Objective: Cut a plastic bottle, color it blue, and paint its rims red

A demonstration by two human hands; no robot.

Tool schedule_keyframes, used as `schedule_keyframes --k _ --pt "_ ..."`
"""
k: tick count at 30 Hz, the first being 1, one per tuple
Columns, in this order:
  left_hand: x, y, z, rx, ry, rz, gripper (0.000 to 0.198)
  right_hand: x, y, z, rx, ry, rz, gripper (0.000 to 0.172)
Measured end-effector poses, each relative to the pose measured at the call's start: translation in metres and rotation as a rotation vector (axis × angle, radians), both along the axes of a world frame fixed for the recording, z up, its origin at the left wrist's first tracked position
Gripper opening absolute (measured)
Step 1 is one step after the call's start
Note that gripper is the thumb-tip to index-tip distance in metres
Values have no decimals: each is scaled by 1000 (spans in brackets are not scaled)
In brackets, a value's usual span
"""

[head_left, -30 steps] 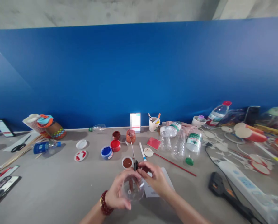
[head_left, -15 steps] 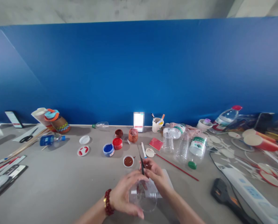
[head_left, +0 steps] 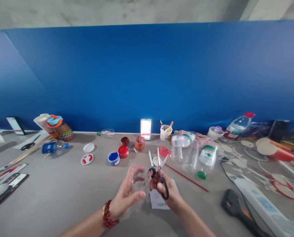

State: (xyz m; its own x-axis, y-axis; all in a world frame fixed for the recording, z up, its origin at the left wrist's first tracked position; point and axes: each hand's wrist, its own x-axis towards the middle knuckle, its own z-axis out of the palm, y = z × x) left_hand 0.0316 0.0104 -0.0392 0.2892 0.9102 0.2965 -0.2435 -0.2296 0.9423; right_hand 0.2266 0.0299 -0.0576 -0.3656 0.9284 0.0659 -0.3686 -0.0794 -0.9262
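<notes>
Left hand (head_left: pixel 127 194) is curling around a clear plastic piece (head_left: pixel 139 185), thumb and fingers bowing apart with the thin wall between them; that roomy grip is probably serving to steady the flimsy plastic without crushing it, though its outline is blurring against the grey bench (head_left: pixel 63 197) and its full shape is escaping me; just beside it, at about 3 o'clock, the right hand (head_left: pixel 173 191) is grasping scissors (head_left: pixel 159 163) by their black loops; the blades are standing spread and pointing roughly towards 12 o'clock, likely so that the tips are facing away from both palms.

Under the right hand, towards 4 o'clock from the plastic, a printed card (head_left: pixel 161 201) is lying partly covered; a white marker (head_left: pixel 150 158) is lying at 12 o'clock, near enough for picking up.

From the hands, a blue paint pot (head_left: pixel 113 158) and a red paint pot (head_left: pixel 123 152) are sitting uncovered around 11 o'clock, presumably within reach yet clear of the elbows; a white cup (head_left: pixel 165 133) is holding pens upright at 1 o'clock, perhaps to stop them rolling; a green-capped bottle (head_left: pixel 208 156) is lying at 2 o'clock; what is looking like a glue gun (head_left: pixel 232 202) is resting at 3 o'clock beside a power strip (head_left: pixel 260 199), possibly for its lead's sake.
</notes>
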Motion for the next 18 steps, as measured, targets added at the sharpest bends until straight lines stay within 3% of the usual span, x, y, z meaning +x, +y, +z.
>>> schedule_keyframes --k 7,13,15,18 --pt "17 3 -11 -113 -10 54 58 -2 -1 0 69 -177 -72 70" --pt "21 7 -12 -91 94 64 60 -7 -5 4 1 -135 -61 75" --pt "16 8 -3 42 207 180 65 -5 -6 4 -17 -144 -81 73" --pt "12 13 24 444 450 409 73 -3 -5 2 -12 -190 -113 64"
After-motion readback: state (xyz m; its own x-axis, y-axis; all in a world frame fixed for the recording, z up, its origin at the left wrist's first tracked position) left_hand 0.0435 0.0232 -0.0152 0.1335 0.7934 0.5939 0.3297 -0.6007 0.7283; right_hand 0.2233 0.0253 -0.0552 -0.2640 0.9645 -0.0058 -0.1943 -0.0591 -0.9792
